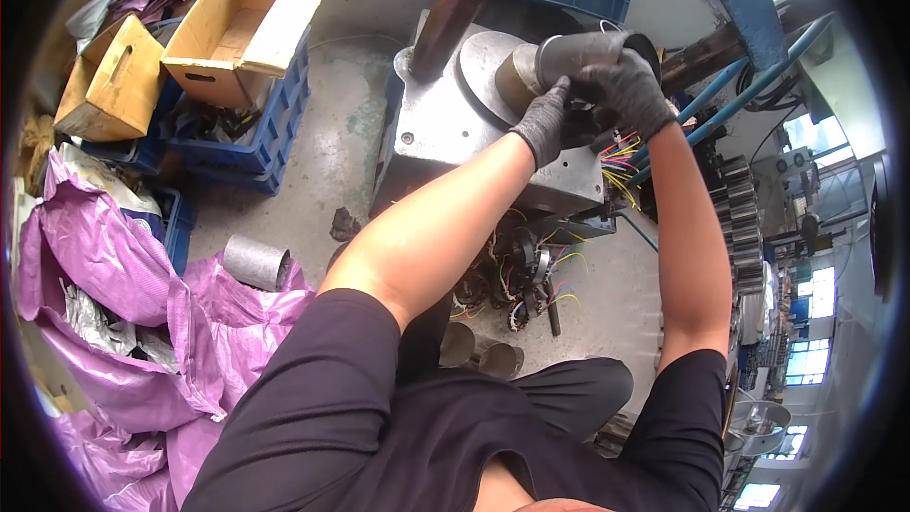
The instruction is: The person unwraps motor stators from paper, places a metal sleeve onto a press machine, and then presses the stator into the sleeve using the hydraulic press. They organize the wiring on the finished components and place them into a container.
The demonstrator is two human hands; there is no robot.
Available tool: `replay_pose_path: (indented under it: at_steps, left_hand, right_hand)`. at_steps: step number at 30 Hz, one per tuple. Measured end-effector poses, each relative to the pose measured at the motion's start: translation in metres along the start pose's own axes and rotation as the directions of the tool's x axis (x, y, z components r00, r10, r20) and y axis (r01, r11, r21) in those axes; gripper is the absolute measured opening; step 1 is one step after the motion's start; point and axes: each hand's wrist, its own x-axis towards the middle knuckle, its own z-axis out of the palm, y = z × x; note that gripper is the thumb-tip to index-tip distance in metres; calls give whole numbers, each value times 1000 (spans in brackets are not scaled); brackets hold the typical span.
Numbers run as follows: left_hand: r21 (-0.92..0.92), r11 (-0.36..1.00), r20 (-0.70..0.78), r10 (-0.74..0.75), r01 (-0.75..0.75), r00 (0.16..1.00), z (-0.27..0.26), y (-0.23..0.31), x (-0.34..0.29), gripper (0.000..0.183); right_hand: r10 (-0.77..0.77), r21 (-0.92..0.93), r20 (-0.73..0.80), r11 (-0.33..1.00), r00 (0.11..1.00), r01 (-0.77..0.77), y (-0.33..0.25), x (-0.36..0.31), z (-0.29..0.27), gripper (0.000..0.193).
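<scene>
I'd square the dark cylinder [572, 54] over the steel block [434, 123]: right hand [627, 90] grips it; left hand [544, 123], I can't tell.

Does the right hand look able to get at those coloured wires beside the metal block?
Probably yes: the coloured wires spill out near the right hand's wrist, with nothing obvious between, though that hand is busy at the dark cylinder.

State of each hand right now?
Left hand: gloved, near the grey cylinder; fingers partly hidden, grip can't be told.
Right hand: gloved, fingers bent against the cylinder; full grip can't be told.
</scene>
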Motion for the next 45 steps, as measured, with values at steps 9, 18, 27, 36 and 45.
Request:
replay_pose_path:
  at_steps: [9, 18, 27, 36, 45]
  left_hand:
    - [758, 638, -152, 375, -136, 915, -45, 37, -4, 35]
    - [987, 124, 14, 568, -103, 823, -44, 57, -42, 47]
    - [885, -370, 440, 466, -282, 768, -69, 79, -22, 37]
    - [958, 65, 208, 510, -278, 835, -30, 57, -49, 34]
    - [944, -12, 307, 401, -330, 863, -11, 50, -62, 42]
  right_hand:
    - [-107, 136, 28, 985, 994, 102, 41, 88, 6, 21]
    - [215, 271, -30, 942, 976, -199, 51, 122, 35, 26]
    - [429, 414, -675, 894, 600, -174, -80, -45, 56, 17]
    - [652, 648, 400, 296, 644, -702, -304, -259, 319, 39]
    - [344, 98, 936, -65, 70, -993, -367, -323, 464, 85]
